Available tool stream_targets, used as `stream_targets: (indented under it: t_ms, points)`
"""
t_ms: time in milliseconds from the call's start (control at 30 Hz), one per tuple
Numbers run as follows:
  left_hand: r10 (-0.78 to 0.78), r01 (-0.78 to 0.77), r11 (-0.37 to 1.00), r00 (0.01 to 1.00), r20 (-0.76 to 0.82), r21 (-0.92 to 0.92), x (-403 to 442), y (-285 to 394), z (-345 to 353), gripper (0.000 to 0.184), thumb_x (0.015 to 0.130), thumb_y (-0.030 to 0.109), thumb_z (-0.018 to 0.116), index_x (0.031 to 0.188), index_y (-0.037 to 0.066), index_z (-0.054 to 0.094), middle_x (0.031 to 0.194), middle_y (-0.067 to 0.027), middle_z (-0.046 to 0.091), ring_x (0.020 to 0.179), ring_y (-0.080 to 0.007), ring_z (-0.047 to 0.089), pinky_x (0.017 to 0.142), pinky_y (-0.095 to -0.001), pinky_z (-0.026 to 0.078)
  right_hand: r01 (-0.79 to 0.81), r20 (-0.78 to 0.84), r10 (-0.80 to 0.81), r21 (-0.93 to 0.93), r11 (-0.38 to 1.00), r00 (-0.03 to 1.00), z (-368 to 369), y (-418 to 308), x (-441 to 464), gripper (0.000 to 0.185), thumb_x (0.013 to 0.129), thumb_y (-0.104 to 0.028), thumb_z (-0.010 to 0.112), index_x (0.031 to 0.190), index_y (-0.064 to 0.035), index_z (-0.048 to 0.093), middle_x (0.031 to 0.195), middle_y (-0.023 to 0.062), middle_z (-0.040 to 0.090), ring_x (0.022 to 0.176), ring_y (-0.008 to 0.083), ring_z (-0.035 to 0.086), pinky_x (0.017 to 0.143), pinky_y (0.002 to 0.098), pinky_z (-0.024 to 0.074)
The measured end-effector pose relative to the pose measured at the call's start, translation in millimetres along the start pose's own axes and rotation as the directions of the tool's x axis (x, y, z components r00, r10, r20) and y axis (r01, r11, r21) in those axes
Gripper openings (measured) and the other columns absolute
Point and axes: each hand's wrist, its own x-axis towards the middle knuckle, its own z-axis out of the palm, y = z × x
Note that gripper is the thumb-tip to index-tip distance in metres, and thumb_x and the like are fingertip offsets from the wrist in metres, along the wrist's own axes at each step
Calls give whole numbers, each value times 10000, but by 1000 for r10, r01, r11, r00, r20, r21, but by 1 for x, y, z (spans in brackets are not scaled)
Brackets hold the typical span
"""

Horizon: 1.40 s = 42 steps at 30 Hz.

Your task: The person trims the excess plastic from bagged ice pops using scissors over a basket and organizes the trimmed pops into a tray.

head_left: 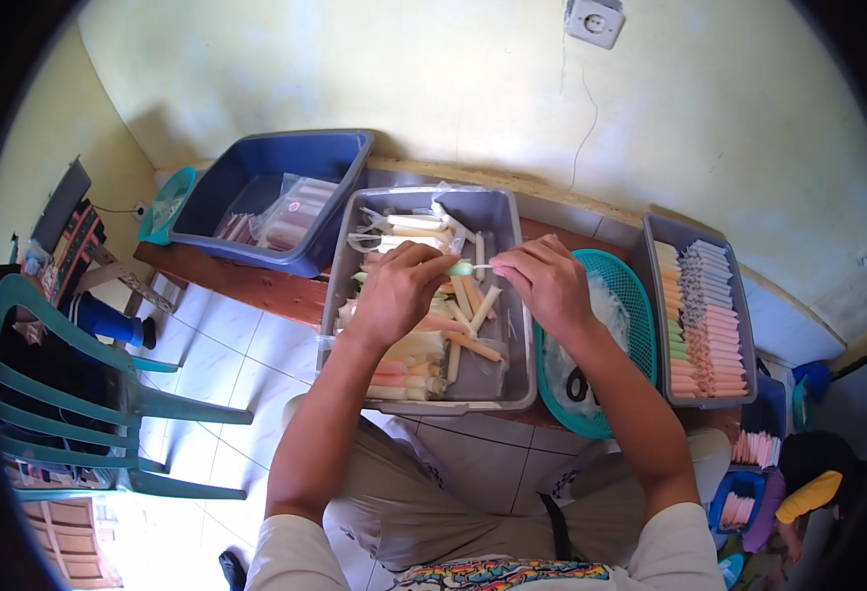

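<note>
My left hand (401, 288) is closed around a green plastic-wrapped stick (464, 268), which looks like an ice pop or jelly stick. With its fingertips my right hand (544, 279) pinches the thin whitish end that runs out of the stick to the right. Both hands are above a grey tub (517, 325), level with each other. Inside the tub lie loose cream and orange sticks (474, 346), with bundled sticks in clear plastic (409, 364) at its left side. My fingers partly hide the green stick.
Right of the tub, a teal basket (647, 345) holds clear plastic bags and black-handled scissors (577, 384). Beyond it stands a grey crate (752, 369) with rows of coloured sticks. A blue tub (355, 163) is at the left, near a green chair (69, 394). Another person (818, 483) bends at lower right.
</note>
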Motion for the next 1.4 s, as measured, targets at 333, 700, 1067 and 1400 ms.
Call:
stream_targets:
  t_ms: [333,700,1067,1400]
  points:
    - [105,-100,990,993,47,-95,16,52,22,354,890,68,855,1242,88,828,1088,-97,787,1010,-312,732,895,-431,610,-6,-4,6,-18,1000,1000,-80,15,-43,131,856,-117,854,987,-116,858,973,31,804,902,261,737,814,402,605]
    - [183,-153,968,973,143,-201,39,97,64,339,918,83,828,1257,66,811,1127,-114,802,1041,-321,747,901,-448,621,-102,70,106,-60,993,992,-139,46,-85,109,955,-164,814,1023,-84,845,999,84,813,942,309,778,846,428,616]
    - [126,-92,967,984,129,-239,31,96,88,332,920,65,828,1252,61,803,1126,-122,809,1032,-329,757,903,-447,621,-103,71,107,-53,993,992,-129,67,-106,110,976,-94,771,1068,-66,825,1021,95,812,956,301,783,838,414,638]
    - [97,-69,952,992,83,-297,23,97,93,363,909,19,834,1267,53,790,1137,-130,808,1044,-343,750,930,-444,606,-199,42,201,-42,979,979,-120,60,-117,186,927,-77,786,1111,-67,810,1034,104,801,988,315,777,851,427,630]
